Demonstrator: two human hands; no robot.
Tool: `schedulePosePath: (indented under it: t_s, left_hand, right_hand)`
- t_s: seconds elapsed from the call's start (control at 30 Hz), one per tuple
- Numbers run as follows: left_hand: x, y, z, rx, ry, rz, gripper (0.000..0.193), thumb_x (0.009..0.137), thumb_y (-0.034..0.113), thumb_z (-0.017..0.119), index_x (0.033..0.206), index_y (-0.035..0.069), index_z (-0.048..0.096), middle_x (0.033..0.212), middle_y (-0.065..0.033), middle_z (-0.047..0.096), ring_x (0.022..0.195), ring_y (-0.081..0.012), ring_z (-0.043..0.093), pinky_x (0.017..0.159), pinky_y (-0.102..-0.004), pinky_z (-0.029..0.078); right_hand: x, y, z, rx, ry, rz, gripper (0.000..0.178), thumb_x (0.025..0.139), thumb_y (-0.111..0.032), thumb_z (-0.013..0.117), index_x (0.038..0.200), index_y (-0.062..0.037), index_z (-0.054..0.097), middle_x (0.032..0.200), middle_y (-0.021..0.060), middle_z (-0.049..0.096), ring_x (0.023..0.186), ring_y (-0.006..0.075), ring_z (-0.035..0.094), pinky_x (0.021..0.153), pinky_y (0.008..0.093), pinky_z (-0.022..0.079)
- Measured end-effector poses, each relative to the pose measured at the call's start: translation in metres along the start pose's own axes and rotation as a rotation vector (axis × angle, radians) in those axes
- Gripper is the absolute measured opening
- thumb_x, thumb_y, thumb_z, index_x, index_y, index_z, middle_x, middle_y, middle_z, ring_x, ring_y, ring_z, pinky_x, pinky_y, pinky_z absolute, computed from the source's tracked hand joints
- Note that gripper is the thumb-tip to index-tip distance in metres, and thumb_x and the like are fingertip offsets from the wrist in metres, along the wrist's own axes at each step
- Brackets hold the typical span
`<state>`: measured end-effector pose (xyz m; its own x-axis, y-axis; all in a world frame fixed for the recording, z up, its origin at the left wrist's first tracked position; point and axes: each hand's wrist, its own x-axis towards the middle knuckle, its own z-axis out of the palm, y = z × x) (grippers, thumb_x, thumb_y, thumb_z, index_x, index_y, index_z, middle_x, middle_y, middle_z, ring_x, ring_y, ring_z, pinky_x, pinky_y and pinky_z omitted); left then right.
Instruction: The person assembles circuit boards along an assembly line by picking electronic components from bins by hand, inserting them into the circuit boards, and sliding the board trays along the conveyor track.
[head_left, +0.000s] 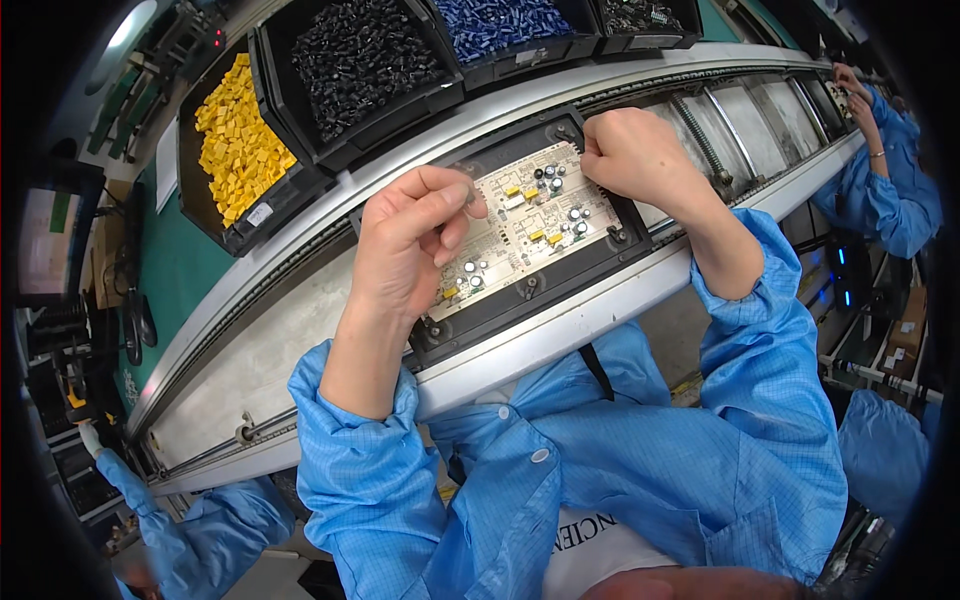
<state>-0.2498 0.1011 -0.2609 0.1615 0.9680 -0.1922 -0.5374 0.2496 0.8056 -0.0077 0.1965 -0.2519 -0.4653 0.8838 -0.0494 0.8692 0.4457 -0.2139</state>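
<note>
A pale circuit board (510,232) lies in a black carrier frame (535,290) on the conveyor. Yellow block parts (537,236) and small round capacitors (556,185) stand upright on the board. Over the board's left part, my left hand (410,235) is closed in a pinch; a tiny dark thing seems to show at the fingertips, too small to name. My right hand (640,158) is curled closed at the board's far right corner, knuckles up. Its fingertips are turned under, so whatever they hold is hidden.
Beyond the conveyor's rail (330,205) stand black bins of yellow parts (240,140), black parts (365,65), blue parts (505,25) and dark metallic pieces (640,14). Co-workers in blue work at the right (890,170) and lower left (200,530). A monitor (55,235) stands at left.
</note>
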Motion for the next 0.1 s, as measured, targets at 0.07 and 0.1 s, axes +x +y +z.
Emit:
schedulePosePath:
  t_s: [0.07, 0.1]
  left_hand:
    - [0.0003, -0.0008, -0.0018, 0.009, -0.003, 0.005, 0.010, 0.087, 0.009, 0.065, 0.092, 0.000, 0.065, 0.082, -0.0112, 0.067, 0.054, -0.0065, 0.046, 0.045, -0.0180, 0.032]
    - [-0.0002, -0.0009, -0.0019, 0.014, 0.001, 0.009, 0.011, 0.087, 0.009, 0.065, 0.092, 0.000, 0.065, 0.083, -0.0113, 0.067, 0.054, -0.0067, 0.046, 0.045, -0.0179, 0.032]
  right_hand:
    - [0.0003, 0.0011, 0.0009, 0.023, 0.014, 0.010, 0.015, 0.073, -0.014, 0.059, 0.071, -0.0008, 0.066, 0.070, 0.0201, 0.065, 0.073, 0.0379, 0.064, 0.069, 0.0470, 0.051]
    - [-0.0001, 0.0016, 0.0015, 0.029, 0.027, 0.013, 0.015, 0.073, -0.015, 0.059, 0.071, -0.0010, 0.066, 0.070, 0.0199, 0.065, 0.073, 0.0378, 0.065, 0.069, 0.0468, 0.051]
